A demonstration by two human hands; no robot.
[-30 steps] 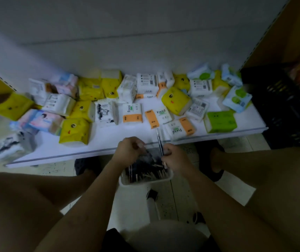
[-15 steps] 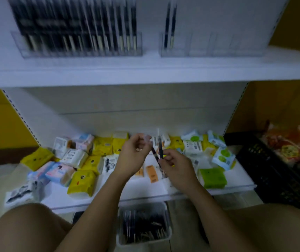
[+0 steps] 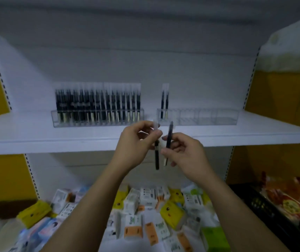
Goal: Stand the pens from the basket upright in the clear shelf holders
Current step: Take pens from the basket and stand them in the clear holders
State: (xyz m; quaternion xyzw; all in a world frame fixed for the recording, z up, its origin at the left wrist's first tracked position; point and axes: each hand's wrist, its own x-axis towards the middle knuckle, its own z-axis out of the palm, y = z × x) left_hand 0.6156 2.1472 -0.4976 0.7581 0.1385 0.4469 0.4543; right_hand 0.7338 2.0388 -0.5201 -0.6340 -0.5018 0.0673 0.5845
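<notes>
Rising since before toward the clear holder (image 3: 198, 118), left fingers (image 3: 155, 134) pinching one pen (image 3: 157, 159), right fingers (image 3: 165, 152) pinching another pen (image 3: 169, 135)

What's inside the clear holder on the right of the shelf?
Two dark pens stand upright in the holder's leftmost compartment; the others show none. The held pens' tips hide its lower left front.

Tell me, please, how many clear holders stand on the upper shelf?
2. The left holder, packed with pens; the right holder beside it, with two pens at its left end. None looks hidden.
</notes>
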